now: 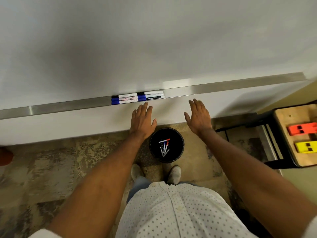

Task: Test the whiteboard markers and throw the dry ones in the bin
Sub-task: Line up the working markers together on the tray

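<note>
Fingers, left hand (143, 120): straight and spread, holding nothing, mid-frame just below the tray lip and nearest the markers.
Fingers, right hand (199, 116): straight, loosely together, empty, right of centre and well apart from the markers.
Head view, markers (137, 98): four capped, two rows of two, lying end to end on the metal tray (68, 106) under the whiteboard (154, 40), centre frame. Three blue caps, one black.
Bin (166, 145): black, round, on the floor between the hands and the shoes, lower centre; several discarded markers (164, 146) already inside.
Risk, roll-off: tray is shallow; a sideways brush by the left hand could push the front row over the lip.
Risk, mix-up: rows touch, so lifting one marker may drag its neighbour.
Risk, missed drop: bin mouth is narrow and sits near the feet; a toss from tray height could land on the carpet.
Open room: tray bare to left and right of the markers; whiteboard clean for test strokes.
Edges: stool (295, 134) with orange and yellow blocks crowds the right edge.
</note>
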`<state>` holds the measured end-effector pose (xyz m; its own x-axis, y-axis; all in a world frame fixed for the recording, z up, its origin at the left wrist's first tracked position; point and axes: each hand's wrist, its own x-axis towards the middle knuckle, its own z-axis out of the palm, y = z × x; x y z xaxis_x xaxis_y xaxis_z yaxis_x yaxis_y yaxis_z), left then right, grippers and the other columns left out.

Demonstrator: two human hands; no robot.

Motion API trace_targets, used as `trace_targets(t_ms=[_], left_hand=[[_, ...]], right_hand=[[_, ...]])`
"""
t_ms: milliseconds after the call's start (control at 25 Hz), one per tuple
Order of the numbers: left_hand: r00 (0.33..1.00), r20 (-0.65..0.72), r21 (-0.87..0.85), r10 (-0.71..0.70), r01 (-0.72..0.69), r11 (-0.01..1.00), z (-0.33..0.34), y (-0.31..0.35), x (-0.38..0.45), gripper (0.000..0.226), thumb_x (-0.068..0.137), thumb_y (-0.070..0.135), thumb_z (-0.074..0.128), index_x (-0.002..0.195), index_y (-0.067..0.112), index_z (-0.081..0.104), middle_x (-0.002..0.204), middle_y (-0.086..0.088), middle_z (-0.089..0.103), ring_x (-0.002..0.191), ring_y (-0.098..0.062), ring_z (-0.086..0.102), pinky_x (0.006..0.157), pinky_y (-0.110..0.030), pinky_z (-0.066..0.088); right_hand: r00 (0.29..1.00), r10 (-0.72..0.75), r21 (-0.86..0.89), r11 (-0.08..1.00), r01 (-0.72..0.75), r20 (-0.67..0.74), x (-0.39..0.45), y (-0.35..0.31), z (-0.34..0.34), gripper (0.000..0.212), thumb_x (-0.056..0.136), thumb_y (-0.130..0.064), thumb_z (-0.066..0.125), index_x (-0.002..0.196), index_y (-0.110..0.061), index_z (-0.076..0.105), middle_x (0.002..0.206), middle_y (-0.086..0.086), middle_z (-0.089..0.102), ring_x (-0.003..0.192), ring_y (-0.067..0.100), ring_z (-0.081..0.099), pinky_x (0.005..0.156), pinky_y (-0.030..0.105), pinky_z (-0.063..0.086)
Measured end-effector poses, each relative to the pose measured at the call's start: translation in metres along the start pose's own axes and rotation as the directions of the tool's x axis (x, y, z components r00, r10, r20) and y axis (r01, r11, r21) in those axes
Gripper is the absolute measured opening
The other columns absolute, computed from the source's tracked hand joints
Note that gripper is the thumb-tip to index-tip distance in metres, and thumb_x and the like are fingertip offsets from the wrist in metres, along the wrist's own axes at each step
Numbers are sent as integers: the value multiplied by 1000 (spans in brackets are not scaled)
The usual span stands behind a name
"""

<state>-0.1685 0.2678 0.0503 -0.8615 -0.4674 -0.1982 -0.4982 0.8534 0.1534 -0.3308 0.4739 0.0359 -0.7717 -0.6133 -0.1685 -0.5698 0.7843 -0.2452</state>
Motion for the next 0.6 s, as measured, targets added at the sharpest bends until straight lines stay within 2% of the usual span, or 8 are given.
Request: trace_targets(t_ms=[320, 600], left_hand=[[982, 35, 42, 185, -187, 982, -4, 72, 1, 66, 101, 47, 44, 157, 19, 24, 169, -7, 11, 155, -28, 13, 125, -48, 15], [911, 47, 80, 411, -413, 907, -7, 128, 25, 65, 99, 46, 48, 154, 18, 30, 167, -7, 17, 153, -29, 20, 123, -49, 21]], right_hand=[[988, 152, -31, 988, -153, -19, -50, 55, -19, 66, 108, -51, 34, 163, -18, 18, 171, 9, 19, 159, 30, 13, 125, 47, 24], [933, 348, 17, 938, -347, -90, -99, 96, -40, 65, 107, -46, 40, 161, -15, 23, 169, 11, 25, 158, 31, 18, 124, 48, 29]])
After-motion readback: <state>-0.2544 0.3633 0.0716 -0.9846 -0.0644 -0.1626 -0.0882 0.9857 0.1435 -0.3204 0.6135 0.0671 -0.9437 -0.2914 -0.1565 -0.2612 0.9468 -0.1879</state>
